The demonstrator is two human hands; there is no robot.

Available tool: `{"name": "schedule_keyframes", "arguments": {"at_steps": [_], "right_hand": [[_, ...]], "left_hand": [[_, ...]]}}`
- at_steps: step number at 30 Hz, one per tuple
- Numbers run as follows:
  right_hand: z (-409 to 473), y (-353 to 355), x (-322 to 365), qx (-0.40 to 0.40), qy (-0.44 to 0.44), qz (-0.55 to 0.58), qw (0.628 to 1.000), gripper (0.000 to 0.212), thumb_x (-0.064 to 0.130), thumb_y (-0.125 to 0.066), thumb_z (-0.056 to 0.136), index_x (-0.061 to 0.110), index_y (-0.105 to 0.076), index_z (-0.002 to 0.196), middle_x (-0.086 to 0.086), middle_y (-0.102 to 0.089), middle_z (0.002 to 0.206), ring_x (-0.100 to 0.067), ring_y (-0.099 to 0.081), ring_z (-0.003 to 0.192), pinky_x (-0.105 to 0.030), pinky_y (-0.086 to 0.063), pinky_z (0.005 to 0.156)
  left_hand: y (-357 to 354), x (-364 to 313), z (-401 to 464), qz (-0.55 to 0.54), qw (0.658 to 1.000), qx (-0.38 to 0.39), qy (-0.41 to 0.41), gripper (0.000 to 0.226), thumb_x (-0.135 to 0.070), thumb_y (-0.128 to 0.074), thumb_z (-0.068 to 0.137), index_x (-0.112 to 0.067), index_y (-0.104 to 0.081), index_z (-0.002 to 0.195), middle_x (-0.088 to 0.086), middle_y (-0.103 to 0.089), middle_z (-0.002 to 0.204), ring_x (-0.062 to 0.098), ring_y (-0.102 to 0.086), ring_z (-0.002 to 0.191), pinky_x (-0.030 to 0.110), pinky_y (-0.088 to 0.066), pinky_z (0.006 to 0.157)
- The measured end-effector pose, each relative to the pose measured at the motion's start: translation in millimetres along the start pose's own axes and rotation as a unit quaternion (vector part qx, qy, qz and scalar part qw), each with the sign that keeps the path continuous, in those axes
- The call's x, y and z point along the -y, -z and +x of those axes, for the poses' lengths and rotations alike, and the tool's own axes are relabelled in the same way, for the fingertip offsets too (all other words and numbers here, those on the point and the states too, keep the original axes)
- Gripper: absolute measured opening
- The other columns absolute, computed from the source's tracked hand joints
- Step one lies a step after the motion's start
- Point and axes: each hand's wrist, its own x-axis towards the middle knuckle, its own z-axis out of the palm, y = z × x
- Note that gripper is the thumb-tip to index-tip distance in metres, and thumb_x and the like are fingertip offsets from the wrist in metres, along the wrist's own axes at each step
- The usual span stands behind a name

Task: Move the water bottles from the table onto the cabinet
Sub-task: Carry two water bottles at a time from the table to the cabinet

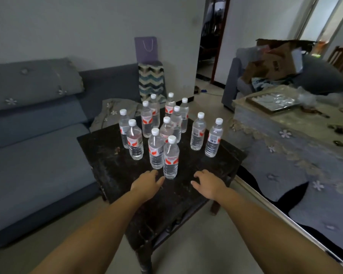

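Nearest you: two bare forearms reaching over the near edge of the table (111,171). Your left hand (147,184) lies palm down, fingers loosely spread and holding nothing, fingertips just beside the base of the nearest bottle (171,158). Your right hand (208,184) is likewise empty, fingers curled slightly, hovering over the tabletop a little to the right of that bottle — not touching it.

Table: dark wood, square-cornered, surface worn and speckled.

Water bottles (156,149): twelve counted, all upright on the table, clear ribbed plastic, round white caps, red-and-white labels. They stand in a loose cluster from table centre to the far edge; two stand apart at the right (214,138).

Left: a grey-blue fabric sofa (38,155) with a padded, flower-stitched cushion (32,82). Far: a chevron-patterned cloth item (151,80) against the wall, a flat purple paper bag (146,48) with cord handles on top of it. Right: a low surface draped in lace-edged grey cloth (285,147) — embroidered with white flowers.
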Motion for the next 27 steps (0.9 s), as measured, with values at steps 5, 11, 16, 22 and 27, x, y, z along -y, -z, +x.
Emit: {"name": "schedule_keyframes", "arguments": {"at_steps": [5,11,16,22,27], "right_hand": [[60,-14,-4,0.044,0.004,0.025,0.999,0.055,0.046,-0.047,0.096,0.014,-0.042,0.14,-0.01,-0.047,0.138,-0.029,-0.049,0.127,-0.043,-0.043,0.105],[115,-33,15,0.009,0.0,0.161,0.987,0.075,0.041,-0.062,0.089,0.012,-0.027,0.149,-0.009,-0.037,0.149,-0.026,-0.038,0.138,-0.039,-0.037,0.112],[165,-70,13,-0.017,0.0,0.366,0.931,0.107,0.047,-0.082,0.057,0.034,-0.025,0.147,0.006,-0.042,0.147,-0.016,-0.042,0.138,-0.047,-0.04,0.112],[187,-78,20,-0.023,-0.004,0.445,0.895,0.096,0.032,-0.086,0.058,0.029,-0.036,0.14,0.007,-0.056,0.136,-0.009,-0.055,0.125,-0.036,-0.047,0.107],[192,-78,24,-0.034,-0.038,0.475,0.878,0.073,0.012,-0.085,0.068,0.028,-0.045,0.128,0.008,-0.063,0.117,0.001,-0.064,0.096,-0.003,-0.049,0.073]], "left_hand": [[-16,12,48,-0.066,0.993,0.001,0.097,0.049,-0.045,-0.043,0.097,-0.011,-0.048,0.132,0.013,-0.058,0.127,0.03,-0.057,0.117,0.04,-0.047,0.097],[-19,28,108,-0.125,0.981,-0.008,0.147,0.059,-0.042,-0.055,0.092,-0.011,-0.039,0.139,0.014,-0.053,0.135,0.029,-0.054,0.123,0.04,-0.046,0.101],[-21,30,150,-0.264,0.95,-0.064,0.156,0.077,-0.034,-0.074,0.079,-0.014,-0.034,0.142,0.009,-0.045,0.144,0.026,-0.046,0.132,0.043,-0.041,0.107],[-34,28,181,-0.43,0.893,-0.105,0.08,0.065,-0.018,-0.084,0.069,-0.028,-0.045,0.12,-0.017,-0.06,0.111,-0.006,-0.059,0.099,0.011,-0.046,0.083],[-40,26,203,-0.439,0.887,-0.127,0.066,0.046,-0.027,-0.083,0.068,-0.013,-0.057,0.103,-0.003,-0.069,0.093,0.003,-0.068,0.088,0.023,-0.055,0.081]]}}
